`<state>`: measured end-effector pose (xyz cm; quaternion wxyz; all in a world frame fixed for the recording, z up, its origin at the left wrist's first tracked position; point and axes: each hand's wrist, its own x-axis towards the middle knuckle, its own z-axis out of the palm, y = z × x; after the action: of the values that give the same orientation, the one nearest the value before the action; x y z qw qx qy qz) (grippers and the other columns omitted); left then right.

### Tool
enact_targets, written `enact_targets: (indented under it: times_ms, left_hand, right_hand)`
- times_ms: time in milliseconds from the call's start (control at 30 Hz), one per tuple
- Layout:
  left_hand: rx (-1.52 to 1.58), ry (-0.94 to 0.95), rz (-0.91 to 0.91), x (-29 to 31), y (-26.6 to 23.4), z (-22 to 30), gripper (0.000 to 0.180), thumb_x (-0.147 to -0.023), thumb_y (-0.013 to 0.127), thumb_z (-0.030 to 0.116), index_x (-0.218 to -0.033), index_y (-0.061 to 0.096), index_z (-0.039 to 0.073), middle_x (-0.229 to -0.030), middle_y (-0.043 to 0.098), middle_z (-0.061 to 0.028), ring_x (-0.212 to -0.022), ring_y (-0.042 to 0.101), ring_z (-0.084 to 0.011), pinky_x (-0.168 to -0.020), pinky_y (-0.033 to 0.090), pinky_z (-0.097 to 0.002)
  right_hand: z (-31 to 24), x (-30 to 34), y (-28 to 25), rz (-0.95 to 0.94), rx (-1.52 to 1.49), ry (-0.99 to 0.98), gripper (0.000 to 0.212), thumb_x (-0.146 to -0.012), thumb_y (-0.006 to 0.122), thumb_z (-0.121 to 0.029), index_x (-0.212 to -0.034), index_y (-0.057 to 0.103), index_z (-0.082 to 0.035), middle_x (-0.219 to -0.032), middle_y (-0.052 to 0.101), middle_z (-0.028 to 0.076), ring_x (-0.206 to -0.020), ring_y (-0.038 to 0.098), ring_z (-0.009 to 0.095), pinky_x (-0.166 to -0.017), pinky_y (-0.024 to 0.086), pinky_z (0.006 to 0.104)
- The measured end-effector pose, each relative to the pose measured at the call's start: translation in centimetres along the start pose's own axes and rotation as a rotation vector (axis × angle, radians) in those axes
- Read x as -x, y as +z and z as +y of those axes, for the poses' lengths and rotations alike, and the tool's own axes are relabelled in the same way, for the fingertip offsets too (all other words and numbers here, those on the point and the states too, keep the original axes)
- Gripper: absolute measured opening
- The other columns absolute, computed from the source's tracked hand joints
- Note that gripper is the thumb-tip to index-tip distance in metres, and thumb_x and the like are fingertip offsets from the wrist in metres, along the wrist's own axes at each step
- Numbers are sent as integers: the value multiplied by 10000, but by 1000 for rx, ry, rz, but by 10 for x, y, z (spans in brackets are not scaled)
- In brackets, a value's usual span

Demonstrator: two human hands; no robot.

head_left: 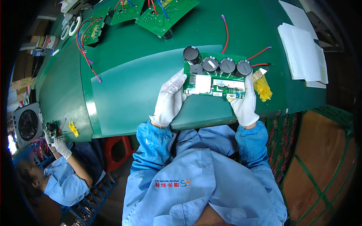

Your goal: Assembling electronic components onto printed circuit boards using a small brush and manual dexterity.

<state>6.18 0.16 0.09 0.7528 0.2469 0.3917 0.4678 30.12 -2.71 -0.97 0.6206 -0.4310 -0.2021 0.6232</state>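
Between my two white-gloved hands is a green circuit board (191,80), component side up, held above the table's front part. A row of large black capacitors (227,66) stands along its far edge. Red wires (226,35) and a black one run out from behind and beside it. My left hand (170,98) grips the board's left edge, its fingers closed together. At the right edge my right hand (245,104) holds it, with the fingertips partly hidden under the board. Just right of that hand lies a yellow bundle (263,88) with a pale top.
More green boards (163,17) with red and blue wires lie at the far left. Rolls of tape (75,26) are behind them. White papers (302,52) are stacked at right. A co-worker (68,177) handles parts at left, near a fan (28,124).
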Motion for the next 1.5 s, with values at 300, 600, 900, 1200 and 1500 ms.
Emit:
enact_targets:
  times_ms: [300,600,900,1200,1500]
  left_hand:
    - [102,-8,-85,4,17,14,525,-1047,520,87,-1542,417,-54,-1456,581,-132,-1275,610,-211,-1054,524,-356]
    - [53,139,37,1,8,2,498,-1055,519,102,-1525,454,-48,-1368,626,-115,-1185,618,-170,-1016,509,-312]
    - [36,104,-37,2,0,1,549,-1043,520,95,-1543,386,-86,-1493,544,-163,-1324,574,-251,-1138,462,-383]
    - [-62,112,-27,2,-2,0,537,-1049,524,115,-1552,412,-36,-1461,569,-129,-1296,588,-223,-1097,487,-377]
    - [-201,159,-26,1,-7,-2,537,-1053,523,112,-1561,411,-23,-1466,566,-116,-1302,581,-217,-1095,484,-379]
  right_hand:
    - [-1,-9,1,42,-95,98,518,-1125,473,-312,-1609,371,-159,-1445,574,54,-1290,609,247,-1082,524,409]
    - [-39,10,12,213,1258,-457,399,-974,733,-228,-1290,640,-3,-1012,729,111,-669,630,190,-634,528,367]
    - [-41,46,35,-169,1676,-859,286,-872,764,-106,-1150,701,-86,-923,635,106,-802,632,320,-685,511,426]
    - [-31,51,41,-136,1729,-848,367,-837,748,-80,-1200,711,-116,-969,597,69,-813,635,251,-605,520,374]
    - [-25,51,53,-102,1810,-900,395,-801,754,-71,-1192,713,-112,-974,587,47,-810,637,232,-602,530,365]
